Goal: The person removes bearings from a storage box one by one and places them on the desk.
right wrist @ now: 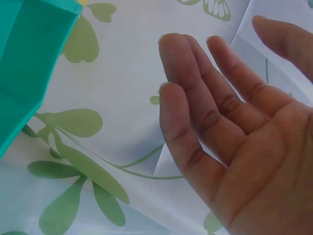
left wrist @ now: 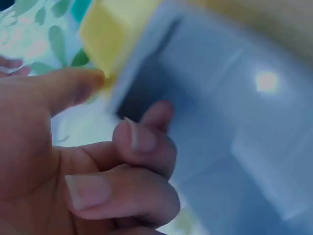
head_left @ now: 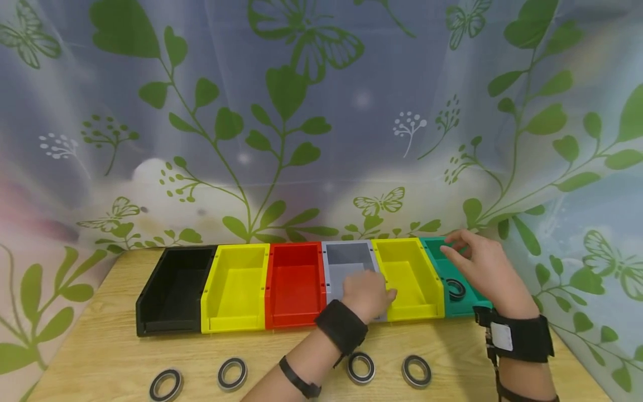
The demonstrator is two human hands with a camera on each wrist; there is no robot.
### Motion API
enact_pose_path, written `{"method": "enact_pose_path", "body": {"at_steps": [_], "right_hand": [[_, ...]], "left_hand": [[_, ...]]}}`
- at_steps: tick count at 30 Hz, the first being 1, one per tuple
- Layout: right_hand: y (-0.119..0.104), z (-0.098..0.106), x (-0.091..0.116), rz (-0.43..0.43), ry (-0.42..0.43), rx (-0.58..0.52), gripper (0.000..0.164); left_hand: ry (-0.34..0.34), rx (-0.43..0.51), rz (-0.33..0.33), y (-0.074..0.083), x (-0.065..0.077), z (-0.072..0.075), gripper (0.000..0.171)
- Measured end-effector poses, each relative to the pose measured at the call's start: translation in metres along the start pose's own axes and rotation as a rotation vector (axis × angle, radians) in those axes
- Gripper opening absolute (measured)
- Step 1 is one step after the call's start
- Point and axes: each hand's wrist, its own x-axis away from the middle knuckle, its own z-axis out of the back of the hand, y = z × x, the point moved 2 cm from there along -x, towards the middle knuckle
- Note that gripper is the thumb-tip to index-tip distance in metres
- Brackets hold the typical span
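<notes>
Over the grey bin (head_left: 346,255), my left hand (head_left: 365,295) hangs with loosely curled fingers and its thumb pointing toward the neighbouring yellow bin (head_left: 407,271). In the left wrist view nothing shows between the left hand's fingers (left wrist: 132,191). At the right end, my right hand (head_left: 481,267) hovers by the green bin (head_left: 464,309), partly covering it. The right wrist view shows that palm bare and the fingers (right wrist: 205,107) gently bent, apart from the green bin's wall (right wrist: 29,63). Inside the green bin lies a ball bearing (head_left: 462,292), dark with a metal rim.
Black (head_left: 171,324), yellow (head_left: 233,324) and red bins (head_left: 296,318) continue the row leftward. Several bearings lie on the wooden table (head_left: 100,346) before the row, including one bearing (head_left: 427,373) at the right. A leaf-patterned curtain (head_left: 321,139) stands behind and at the sides.
</notes>
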Motion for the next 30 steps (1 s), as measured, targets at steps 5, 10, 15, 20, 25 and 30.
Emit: {"method": "enact_pose_path", "body": {"at_steps": [5,10,15,20,25,30], "right_hand": [[0.003,0.002,0.001,0.000,0.019,0.006,0.034],[0.004,0.001,-0.001,-0.011,0.026,0.000,0.034],[0.005,0.001,0.000,-0.024,0.017,0.001,0.035],[0.005,-0.001,0.000,-0.022,0.020,-0.004,0.036],[0.005,0.000,0.000,-0.016,0.024,-0.010,0.034],[0.005,0.000,0.000,-0.013,0.021,-0.009,0.033]], "left_hand": [[0.148,-0.039,-0.114,0.012,-0.004,0.036,0.057],[0.198,-0.024,-0.192,0.031,-0.013,0.052,0.050],[0.207,-0.038,-0.259,0.054,-0.023,0.038,0.029],[0.171,-0.068,-0.235,0.077,-0.031,0.014,0.020],[0.072,-0.020,-0.080,0.095,-0.035,-0.003,0.023],[0.023,0.010,0.026,0.105,-0.040,-0.013,0.032]]}}
